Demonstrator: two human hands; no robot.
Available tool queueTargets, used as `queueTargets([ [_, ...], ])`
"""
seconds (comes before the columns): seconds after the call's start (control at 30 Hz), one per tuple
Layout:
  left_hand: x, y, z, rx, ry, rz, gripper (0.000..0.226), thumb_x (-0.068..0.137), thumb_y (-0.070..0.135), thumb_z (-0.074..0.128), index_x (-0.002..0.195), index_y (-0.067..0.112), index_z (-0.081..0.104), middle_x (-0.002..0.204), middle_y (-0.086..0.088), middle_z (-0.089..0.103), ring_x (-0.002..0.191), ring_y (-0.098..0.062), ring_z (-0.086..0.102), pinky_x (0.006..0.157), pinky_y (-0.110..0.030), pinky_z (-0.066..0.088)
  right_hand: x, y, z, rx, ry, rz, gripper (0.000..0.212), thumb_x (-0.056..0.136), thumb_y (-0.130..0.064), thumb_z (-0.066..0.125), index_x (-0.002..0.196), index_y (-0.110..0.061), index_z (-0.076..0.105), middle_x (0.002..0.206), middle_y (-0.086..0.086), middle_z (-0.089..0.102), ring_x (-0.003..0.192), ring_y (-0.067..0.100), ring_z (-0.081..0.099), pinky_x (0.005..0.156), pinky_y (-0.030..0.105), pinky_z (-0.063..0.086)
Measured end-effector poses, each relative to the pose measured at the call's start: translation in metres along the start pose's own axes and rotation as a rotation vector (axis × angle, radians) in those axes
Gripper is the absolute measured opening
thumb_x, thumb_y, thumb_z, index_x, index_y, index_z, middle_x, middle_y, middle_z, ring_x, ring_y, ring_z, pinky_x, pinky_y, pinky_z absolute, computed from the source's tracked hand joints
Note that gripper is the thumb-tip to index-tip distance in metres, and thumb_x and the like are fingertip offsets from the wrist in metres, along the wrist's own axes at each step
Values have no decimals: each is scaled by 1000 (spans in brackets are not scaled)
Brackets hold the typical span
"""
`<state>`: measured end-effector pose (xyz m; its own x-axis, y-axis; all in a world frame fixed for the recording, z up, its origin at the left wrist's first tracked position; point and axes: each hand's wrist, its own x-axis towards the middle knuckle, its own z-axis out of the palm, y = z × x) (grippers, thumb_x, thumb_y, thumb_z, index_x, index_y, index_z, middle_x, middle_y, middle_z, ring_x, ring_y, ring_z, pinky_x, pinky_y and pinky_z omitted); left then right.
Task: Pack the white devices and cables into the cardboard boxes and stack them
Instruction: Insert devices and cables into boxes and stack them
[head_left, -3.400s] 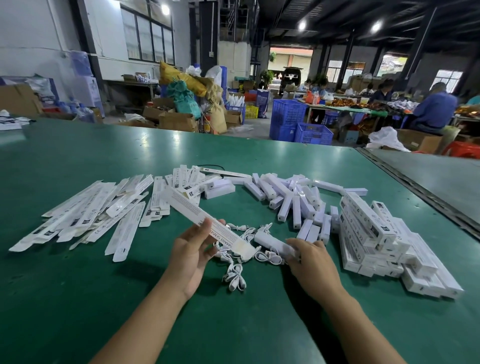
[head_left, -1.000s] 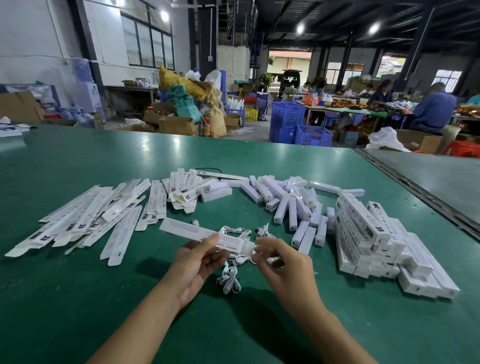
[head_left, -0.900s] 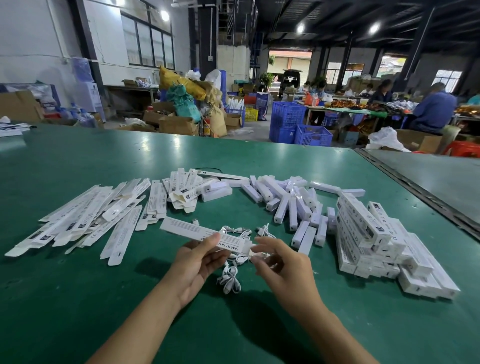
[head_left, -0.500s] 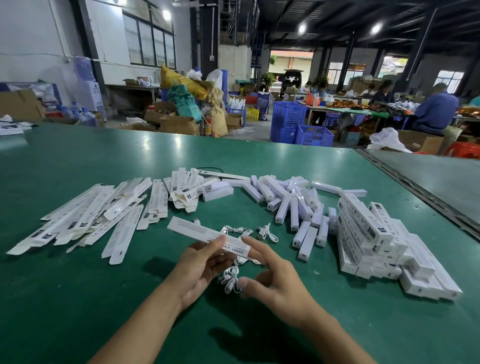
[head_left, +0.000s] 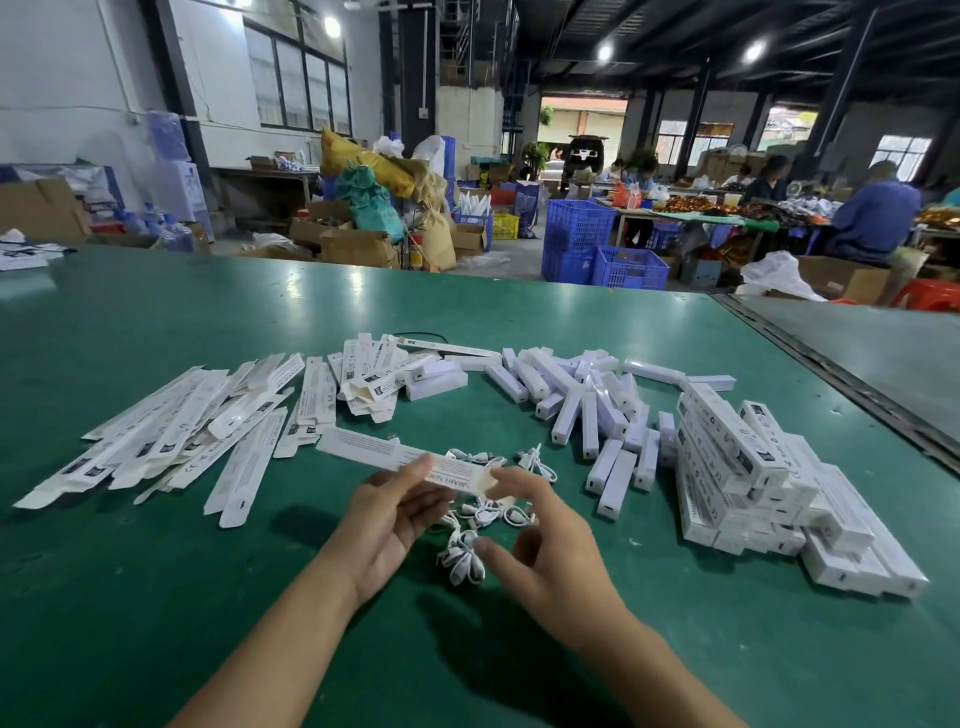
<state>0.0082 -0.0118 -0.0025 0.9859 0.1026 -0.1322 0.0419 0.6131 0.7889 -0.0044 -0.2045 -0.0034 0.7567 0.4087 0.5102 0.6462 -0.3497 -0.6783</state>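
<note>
1. The long white box (head_left: 363, 448) is pinched near one end between the thumb and curled fingers of the left hand (head_left: 387, 519); its other end is pointed away to the left.
2. The flap at the held end is touched by the extended index finger of the right hand (head_left: 550, 551); the thumb is spread wide from it, and nothing is gripped.
3. Coiled white cables (head_left: 464, 558) are strewn between and just beneath both hands, on the green table (head_left: 156, 597).
4. Loose white devices (head_left: 569, 415) are scattered beyond the fingertips, to their right; closed boxes (head_left: 737, 457) are stacked farther right.
5. Flat unfolded cartons (head_left: 208, 441) are fanned out left of the left hand.
</note>
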Motion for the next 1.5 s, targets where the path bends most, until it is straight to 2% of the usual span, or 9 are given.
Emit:
queueTargets([
  [0.1, 7, 5, -9, -36, 64, 51, 29, 75, 18, 72, 94, -3, 65, 76, -18, 74, 63, -19, 73, 54, -24, 58, 3, 0, 1, -258, 180, 65, 41, 83, -47, 70, 113, -30, 49, 110, -16, 42, 72, 6, 48, 66, 29, 47],
  [0.27, 10, 10, -20, -43, 75, 72, 20, 77, 20, 72, 88, 4, 68, 79, -15, 74, 67, -18, 73, 55, -23, 58, 3, 1, 7, -513, -250, 239, 65, 68, -87, 45, 110, -37, 52, 103, -21, 49, 97, 5, 52, 75, 29, 43],
  [0.57, 10, 2, -13, 3, 87, 41, 26, 73, 20, 73, 90, 1, 67, 76, -16, 75, 64, -17, 73, 56, -23, 59, 7, 15, 12, -395, -209, 169, 30, 86, -11, 54, 110, -21, 70, 101, 1, 70, 98, 19, 59, 87, 30, 45],
  [0.63, 11, 1, -14, 0, 86, 37, 24, 73, 20, 73, 88, 2, 67, 76, -15, 74, 64, -18, 72, 55, -23, 59, 6, 17, 13, -375, -161, 159, 23, 90, -22, 58, 109, -22, 70, 104, -2, 68, 100, 18, 59, 88, 31, 46],
  [0.77, 11, 0, -12, 13, 96, 39, 24, 73, 21, 73, 86, 2, 68, 75, -15, 74, 64, -18, 72, 56, -23, 59, 5, 15, 24, -549, -202, 221, 54, 82, -72, 46, 122, -36, 55, 115, -13, 55, 110, 9, 47, 86, 31, 47],
  [0.97, 10, -1, -10, -3, 103, 36, 26, 72, 18, 73, 90, 1, 66, 74, -15, 74, 62, -18, 72, 52, -24, 58, 10, 21, 17, -383, 46, 168, 12, 92, -27, 64, 94, -21, 75, 90, -4, 71, 80, 14, 62, 76, 31, 51],
  [1.13, 11, 0, -13, -6, 104, 44, 29, 72, 20, 74, 92, 0, 66, 77, -17, 74, 65, -19, 73, 54, -25, 58, 12, 20, 5, -226, 249, 213, 6, 89, -20, 70, 89, -18, 76, 79, -14, 70, 68, 0, 60, 66, 7, 42],
  [1.37, 12, 1, -16, -34, 101, 44, 21, 73, 19, 75, 86, 5, 66, 76, -17, 74, 64, -20, 73, 54, -25, 58, 9, 21, -15, -186, -221, 87, 8, 91, -23, 68, 96, -22, 74, 92, -12, 65, 84, -1, 58, 77, 10, 42],
  [1.5, 11, 3, -16, -32, 94, 36, 23, 73, 20, 74, 88, 3, 67, 78, -17, 74, 65, -19, 73, 53, -24, 58, 11, 24, -26, -248, -264, 114, 10, 91, -22, 67, 98, -22, 75, 95, -12, 61, 83, -3, 56, 76, 5, 37],
])
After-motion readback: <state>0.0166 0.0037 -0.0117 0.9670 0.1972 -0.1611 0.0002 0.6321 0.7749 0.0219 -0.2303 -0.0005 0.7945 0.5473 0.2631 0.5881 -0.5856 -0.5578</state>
